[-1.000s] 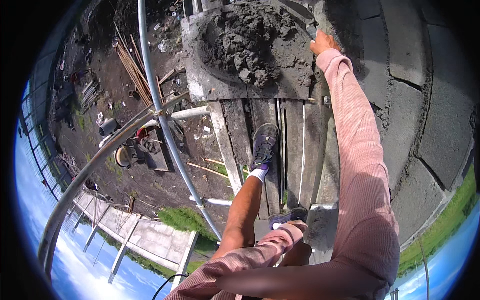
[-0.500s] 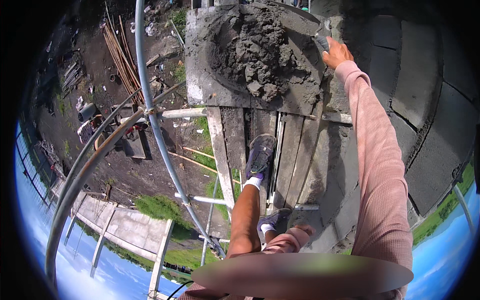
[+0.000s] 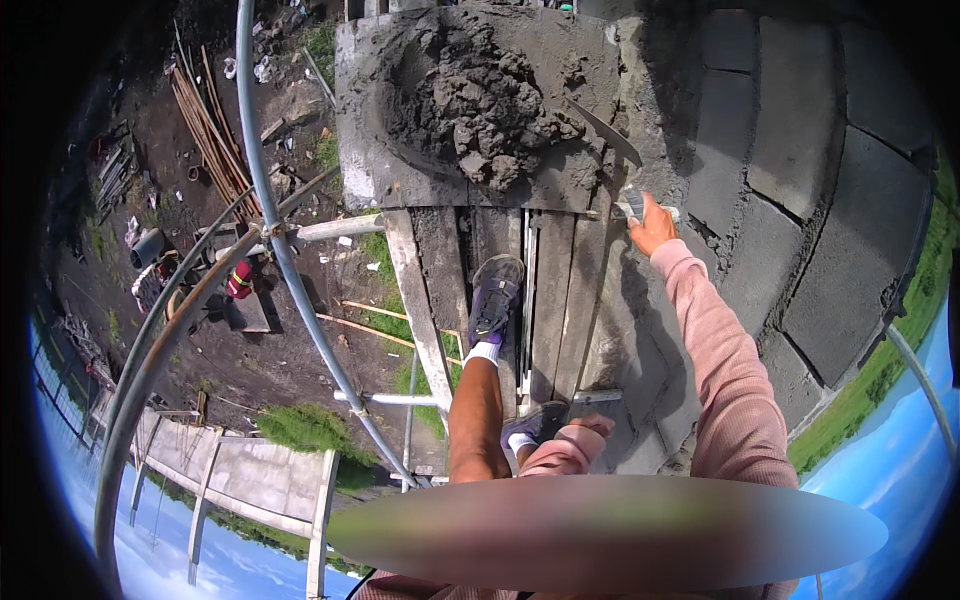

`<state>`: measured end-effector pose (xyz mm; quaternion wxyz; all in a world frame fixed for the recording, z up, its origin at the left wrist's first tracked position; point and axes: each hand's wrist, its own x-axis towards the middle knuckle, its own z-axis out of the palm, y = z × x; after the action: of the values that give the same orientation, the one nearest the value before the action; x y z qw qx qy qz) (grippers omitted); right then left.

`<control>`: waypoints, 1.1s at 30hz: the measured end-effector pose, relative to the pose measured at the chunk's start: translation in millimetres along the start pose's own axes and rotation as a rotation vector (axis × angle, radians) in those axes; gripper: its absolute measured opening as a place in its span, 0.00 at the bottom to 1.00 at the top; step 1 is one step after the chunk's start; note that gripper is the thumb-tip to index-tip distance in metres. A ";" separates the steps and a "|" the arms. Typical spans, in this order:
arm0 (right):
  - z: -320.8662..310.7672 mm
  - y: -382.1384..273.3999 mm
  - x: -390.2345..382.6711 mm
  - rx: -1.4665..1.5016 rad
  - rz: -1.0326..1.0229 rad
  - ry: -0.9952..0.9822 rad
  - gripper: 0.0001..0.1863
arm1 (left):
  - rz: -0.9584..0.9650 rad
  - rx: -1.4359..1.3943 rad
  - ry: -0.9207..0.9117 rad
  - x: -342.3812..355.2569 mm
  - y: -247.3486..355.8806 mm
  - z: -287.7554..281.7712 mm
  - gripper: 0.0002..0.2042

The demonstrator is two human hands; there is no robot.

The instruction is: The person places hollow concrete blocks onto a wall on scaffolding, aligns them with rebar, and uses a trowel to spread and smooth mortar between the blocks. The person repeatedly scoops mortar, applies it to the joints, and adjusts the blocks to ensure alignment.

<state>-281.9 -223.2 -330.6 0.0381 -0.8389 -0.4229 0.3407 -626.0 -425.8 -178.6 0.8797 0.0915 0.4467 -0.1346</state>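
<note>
Head view: the right grip (image 3: 655, 228) holds a trowel (image 3: 611, 136) near mortar (image 3: 478, 112).

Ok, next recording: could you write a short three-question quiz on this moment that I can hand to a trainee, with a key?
1. Which of the person's hands grips the trowel?
2. Choose one. The mortar heap lies:
a) on the bare ground
b) on a flat board
c) in a bucket
3. True or false: in the picture, the grey block wall is to the left of the mortar heap.

Key:
1. The right hand.
2. b
3. False; the wall is to the right of the heap.
</note>
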 end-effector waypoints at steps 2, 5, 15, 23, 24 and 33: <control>24.5 -0.2 -4.6 0.478 0.132 -0.107 0.13 | 0.021 0.073 -0.008 -3.7 -5.0 -0.6 0.10; 64.8 -39.2 39.6 1.152 0.605 -0.526 0.13 | 0.212 0.263 -0.048 -0.2 -31.0 -13.9 0.10; 83.1 -121.8 51.1 0.830 0.197 -0.211 0.16 | 0.195 0.026 -0.100 15.0 -89.8 -23.0 0.15; 109.1 -107.7 -4.5 0.239 0.258 0.094 0.27 | 0.242 0.214 -0.021 11.0 -60.6 -12.2 0.13; 101.0 -89.2 -26.3 0.531 0.329 0.037 0.21 | 0.277 0.285 -0.005 11.1 -59.7 -13.4 0.13; 85.2 -82.8 100.8 1.382 0.278 -0.836 0.13 | 0.120 0.481 0.226 21.5 -102.5 -34.2 0.09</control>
<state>-348.5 -115.3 -421.1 0.3431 -0.4746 0.0112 0.8105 -672.6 -516.6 -220.2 0.7835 0.3388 0.4912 -0.1734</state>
